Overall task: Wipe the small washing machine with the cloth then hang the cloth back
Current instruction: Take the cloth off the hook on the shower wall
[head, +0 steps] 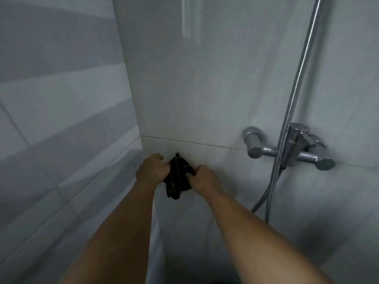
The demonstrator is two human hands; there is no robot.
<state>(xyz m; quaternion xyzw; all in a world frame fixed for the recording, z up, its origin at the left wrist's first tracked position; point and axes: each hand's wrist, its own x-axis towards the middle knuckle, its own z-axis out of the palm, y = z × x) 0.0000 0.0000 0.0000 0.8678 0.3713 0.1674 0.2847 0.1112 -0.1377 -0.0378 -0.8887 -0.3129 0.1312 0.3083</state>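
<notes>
Grey tiled walls point(205, 89) met in a corner of a shower area, seen from the head camera. On the wall to the right, a chrome mixer tap point(291, 147) was mounted, with a metal shower hose point(297, 89) running upward from it and looping down below it.

Both bare forearms reached forward to a spot on the wall just right of the corner. The left hand point(151, 169) was closed in a fist on the left edge of the cloth point(178, 177). The right hand point(205, 178) was closed in the same manner on the right edge. The cloth was dark, bunched between the two hands, and lay against the wall tile, with its lower part hanging below the hands. A small dark tip of the cloth stood above the hands; what held it there could not be determined. The mixer tap was well apart from the cloth, to the right.
</notes>
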